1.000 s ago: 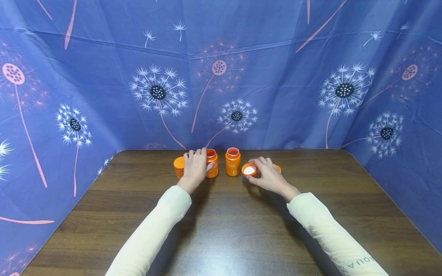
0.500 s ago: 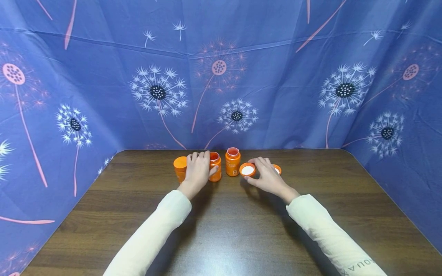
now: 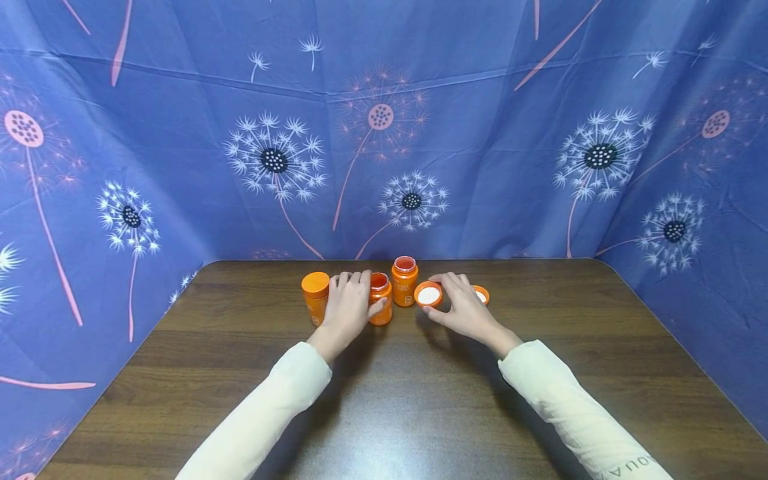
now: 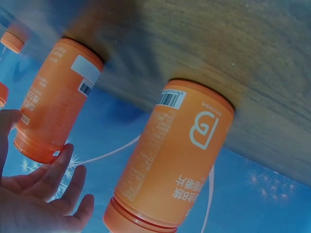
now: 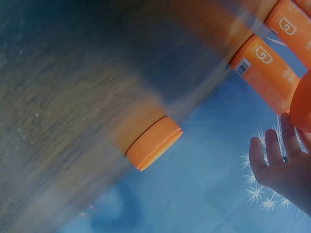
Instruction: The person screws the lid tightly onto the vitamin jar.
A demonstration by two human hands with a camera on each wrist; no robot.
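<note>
My left hand (image 3: 350, 303) grips an uncapped orange bottle (image 3: 381, 308) near its top, thumb on the right side. In the left wrist view the fingers (image 4: 58, 177) curve about that upright bottle (image 4: 53, 104). My right hand (image 3: 465, 307) pinches an orange cap (image 3: 429, 294) by its rim, its white inside turned toward me. From the right wrist, only a piece of this cap (image 5: 302, 104) shows at the frame edge. Between the hands stands a second uncapped bottle (image 3: 405, 281), apart from the held cap.
A capped orange bottle (image 3: 315, 298) stands just left of my left hand. Another orange cap (image 3: 481, 295) lies on the wooden table (image 3: 384, 400) beyond my right hand, partly covered by it. A blue patterned cloth (image 3: 480, 133) hangs behind the table.
My left hand has brought its bottle to the right and nearer to me, away from the capped one. The cap in my right hand has shifted slightly left and tipped further toward me.
</note>
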